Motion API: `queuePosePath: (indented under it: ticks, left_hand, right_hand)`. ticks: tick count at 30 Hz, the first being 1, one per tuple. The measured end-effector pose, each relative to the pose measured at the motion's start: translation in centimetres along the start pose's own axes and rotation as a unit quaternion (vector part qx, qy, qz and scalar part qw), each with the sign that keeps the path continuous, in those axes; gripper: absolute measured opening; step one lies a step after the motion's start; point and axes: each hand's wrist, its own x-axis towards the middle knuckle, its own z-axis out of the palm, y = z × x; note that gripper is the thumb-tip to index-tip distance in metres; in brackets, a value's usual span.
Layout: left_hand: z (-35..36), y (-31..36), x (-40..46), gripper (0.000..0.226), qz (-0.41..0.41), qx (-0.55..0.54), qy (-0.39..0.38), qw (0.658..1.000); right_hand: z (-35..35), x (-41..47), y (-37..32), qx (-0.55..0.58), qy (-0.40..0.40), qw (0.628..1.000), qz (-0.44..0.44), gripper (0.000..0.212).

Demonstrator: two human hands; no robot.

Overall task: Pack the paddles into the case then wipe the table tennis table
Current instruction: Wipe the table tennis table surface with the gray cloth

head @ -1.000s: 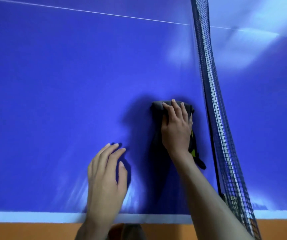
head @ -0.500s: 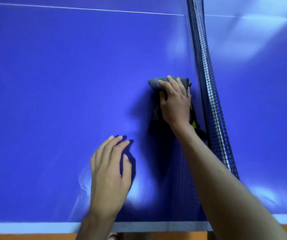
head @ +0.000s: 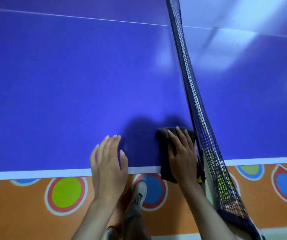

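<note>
The blue table tennis table [head: 69,84] fills most of the view, with a white line along its near edge. A dark grey cloth [head: 163,135] lies at that edge, right beside the net, its lower end hanging over the side. My right hand [head: 182,153] presses flat on the cloth with fingers spread. My left hand [head: 108,158] rests on the table top to the left of the cloth, fingers straight, holding nothing. No paddles or case are in view.
The black net [head: 191,92] runs from the top middle down to the right, close against my right hand. Below the table edge is an orange floor [head: 17,205] with coloured circles, and my shoe [head: 140,193].
My right hand pushed the cloth away along the net, then drew it back to the near edge, where it now overhangs. My left hand slid back to the edge too.
</note>
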Motion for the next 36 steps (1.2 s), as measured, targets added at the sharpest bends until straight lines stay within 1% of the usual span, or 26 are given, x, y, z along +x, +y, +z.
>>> queuePosePath:
  ticks: [2, 4, 10, 14, 19, 22, 25, 27, 30, 32, 36]
  left_hand:
    - [-0.2, -0.6, -0.6, 0.043, -0.006, 0.014, 0.015, 1.0]
    - [0.0, -1.3, -0.6, 0.041, 0.002, 0.023, 0.022, 1.0]
    - [1.1, -2.6, 1.3, 0.036, 0.044, 0.051, 0.041, 0.997]
    - [1.7, -2.9, 2.1, 0.035, 0.021, 0.026, 0.044, 0.998]
    - [1.6, -2.6, 2.0, 0.036, 0.014, 0.05, 0.029, 0.998]
    - [1.7, -2.4, 1.9, 0.037, 0.004, 0.047, 0.037, 0.998]
    - [1.9, -2.4, 2.0, 0.036, -0.004, 0.03, 0.045, 0.999]
    - [1.8, -2.6, 2.0, 0.037, -0.008, 0.008, 0.042, 0.999]
    - [1.0, -3.2, 2.2, 0.037, -0.019, -0.06, 0.041, 0.997]
    - [-0.1, -4.5, 2.4, 0.034, -0.018, -0.078, 0.04, 0.996]
    - [-3.8, -9.6, 3.3, 0.032, -0.029, -0.069, 0.047, 0.996]
  right_hand:
    - [-0.8, -2.3, 0.8, 0.002, 0.005, 1.0, -0.012, 0.044]
    - [-1.2, -2.7, 1.4, 0.006, 0.0, 1.0, -0.022, 0.044]
    - [-0.8, 2.3, 2.0, 0.047, 0.021, 0.999, -0.002, 0.04]
    - [-0.4, 4.0, 2.2, 0.044, 0.028, 0.999, 0.007, 0.039]
    - [-0.9, 3.4, 1.7, 0.013, 0.01, 1.0, 0.015, 0.046]
    - [-0.9, 3.1, 1.2, 0.012, 0.013, 0.999, 0.029, 0.047]
    - [-0.1, 2.4, -0.4, 0.012, 0.016, 0.999, 0.05, 0.048]
    - [0.8, 1.6, -2.0, 0.01, 0.016, 0.999, 0.034, 0.048]
    - [2.3, 0.4, -5.1, 0.009, 0.007, 1.0, 0.017, 0.049]
    - [3.5, -0.1, -7.2, 0.001, 0.003, 1.0, 0.009, 0.049]
    - [6.5, -1.2, -12.3, -0.018, -0.001, 1.0, -0.012, 0.05]
